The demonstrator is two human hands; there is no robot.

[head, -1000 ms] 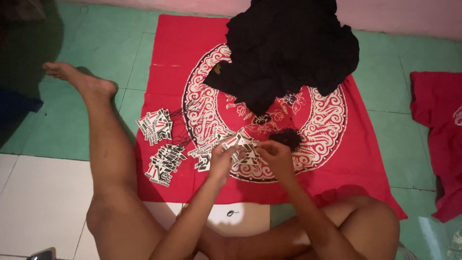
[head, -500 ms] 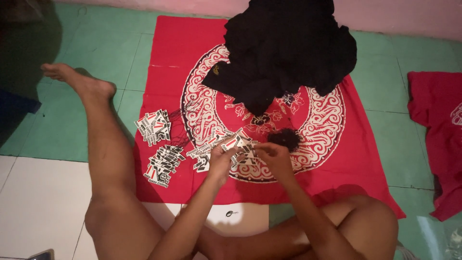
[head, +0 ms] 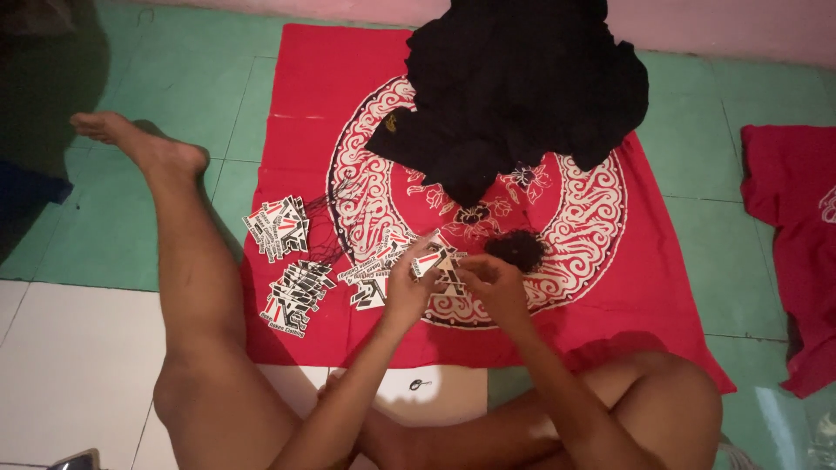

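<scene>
**Both hands on one card tag over the red cloth**

I see my left hand (head: 407, 283) and right hand (head: 489, 280) meeting, fingers pinching a small printed card tag (head: 433, 259) between them, just above the red patterned cloth (head: 331, 78). No containers here: loose tag piles (head: 292, 261) lie on the cloth's left part, a small black string bundle (head: 517, 248) beside my right hand, a black garment heap (head: 522, 83) beyond.

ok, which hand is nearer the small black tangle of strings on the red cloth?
Right. The right hand sits just below the black tangle; the left hand is farther off to its left, holding a tag.
</scene>
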